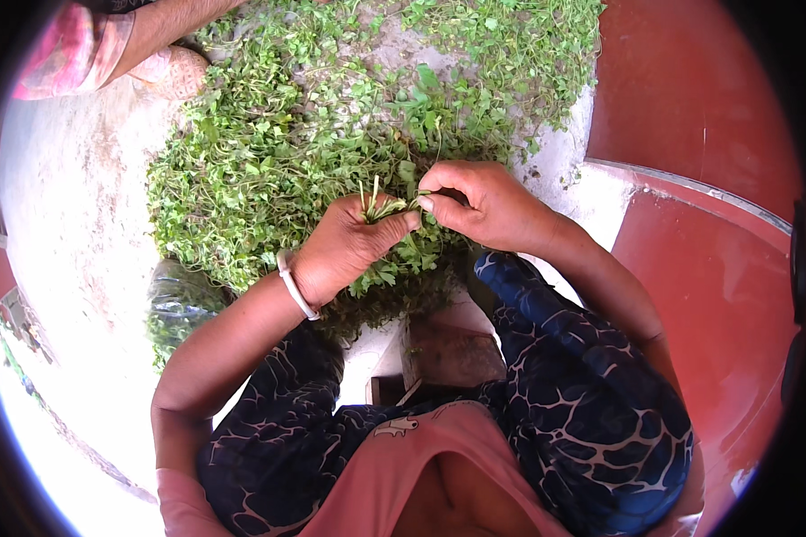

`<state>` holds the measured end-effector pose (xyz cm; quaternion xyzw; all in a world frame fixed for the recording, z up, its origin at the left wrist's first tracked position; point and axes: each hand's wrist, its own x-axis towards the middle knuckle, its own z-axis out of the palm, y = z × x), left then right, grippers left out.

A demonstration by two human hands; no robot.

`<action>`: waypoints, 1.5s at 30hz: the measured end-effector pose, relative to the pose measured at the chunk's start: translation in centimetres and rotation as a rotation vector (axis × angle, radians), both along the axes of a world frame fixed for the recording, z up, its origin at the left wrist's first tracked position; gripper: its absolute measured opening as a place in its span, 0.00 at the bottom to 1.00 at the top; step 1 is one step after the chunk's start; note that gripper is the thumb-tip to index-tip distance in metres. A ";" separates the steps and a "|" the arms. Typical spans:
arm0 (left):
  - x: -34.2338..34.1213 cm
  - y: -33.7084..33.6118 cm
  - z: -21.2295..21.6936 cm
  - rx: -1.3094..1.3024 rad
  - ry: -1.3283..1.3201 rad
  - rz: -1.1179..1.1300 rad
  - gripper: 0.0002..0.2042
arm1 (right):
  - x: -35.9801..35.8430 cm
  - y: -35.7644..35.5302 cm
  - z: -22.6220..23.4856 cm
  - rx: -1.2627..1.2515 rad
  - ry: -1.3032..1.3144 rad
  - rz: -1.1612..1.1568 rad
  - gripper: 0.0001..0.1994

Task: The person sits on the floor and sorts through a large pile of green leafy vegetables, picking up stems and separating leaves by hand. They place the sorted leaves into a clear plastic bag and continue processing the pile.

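A wide heap of green leafy herbs (269,152) lies on the pale concrete floor (81,206) in front of me. My left hand (345,246) is closed around a small bunch of herb stems (378,208), with the cut ends sticking up above my fist. A white bangle circles that wrist. My right hand (479,204) hovers right beside the bunch and pinches a green sprig between thumb and fingers, touching the top of the bunch. My knees in dark blue patterned cloth sit below both hands.
Another person's foot (175,72) and pink-clad leg rest at the top left edge of the heap. A red painted wall or step (690,107) rises on the right. A clear plastic bag of greens (175,309) lies at my lower left. A low wooden stool (448,353) sits under me.
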<state>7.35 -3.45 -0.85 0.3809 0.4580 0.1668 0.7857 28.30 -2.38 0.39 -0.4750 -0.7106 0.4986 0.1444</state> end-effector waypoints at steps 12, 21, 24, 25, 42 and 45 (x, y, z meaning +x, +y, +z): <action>-1.9 -0.4 -0.5 0.280 0.250 0.062 0.07 | 0.1 -2.8 0.1 -0.168 0.178 0.074 0.04; -4.6 2.3 0.6 -0.007 -0.082 0.352 0.08 | 0.7 -3.3 0.0 -0.140 0.010 0.493 0.17; -5.3 2.8 1.2 -0.183 -0.198 0.434 0.09 | 1.5 -3.4 0.2 -0.248 0.020 0.556 0.16; -5.8 2.8 1.0 -0.172 -0.199 0.446 0.09 | 1.9 -3.9 -0.3 -0.265 0.023 0.545 0.13; -5.9 1.8 1.1 -0.017 0.123 0.471 0.08 | 5.4 -0.6 -5.4 0.200 -0.376 -0.199 0.05; -5.7 1.9 1.4 -0.053 0.124 0.475 0.07 | 4.5 -0.4 -4.8 0.262 -0.393 -0.025 0.07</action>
